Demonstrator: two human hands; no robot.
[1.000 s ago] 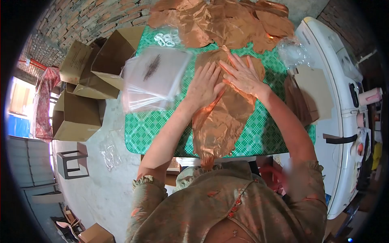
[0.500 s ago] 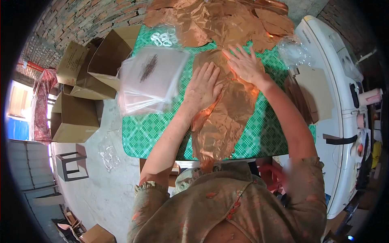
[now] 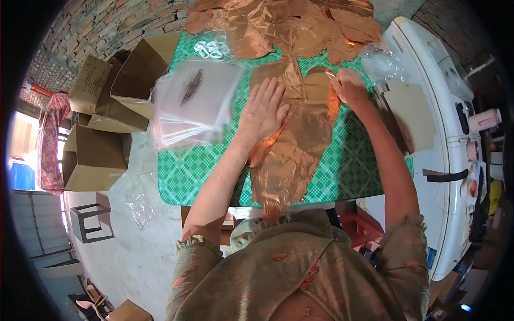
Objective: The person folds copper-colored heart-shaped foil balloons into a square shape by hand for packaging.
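A flat, copper-coloured foil piece [image 3: 292, 160], which looks like an uninflated foil balloon, lies lengthwise on the green checked table. Its narrow end hangs over the near edge, by my body. My left hand [image 3: 263, 109] rests flat on its left side, fingers together and stretched out. At the upper right edge of the foil, my right hand [image 3: 350, 86] is closed, pinching the rim between thumb and fingers. A rounded flap of foil shows just left of that pinch. More crumpled copper foil pieces [image 3: 300, 27] are heaped at the table's far end.
Left of the foil lies a stack of clear printed plastic bags [image 3: 195, 101], with white ribbon loops [image 3: 211, 48] behind. Open cardboard boxes [image 3: 101, 155] stand left of the green table [image 3: 187, 176]. Cardboard sheets [image 3: 409, 115] and a white appliance [image 3: 428, 59] are on the right.
My right hand has gone from lying spread on the foil to pinching its right rim, moving rightward. The foil's upper right part now spreads wider. My left hand stays on the foil.
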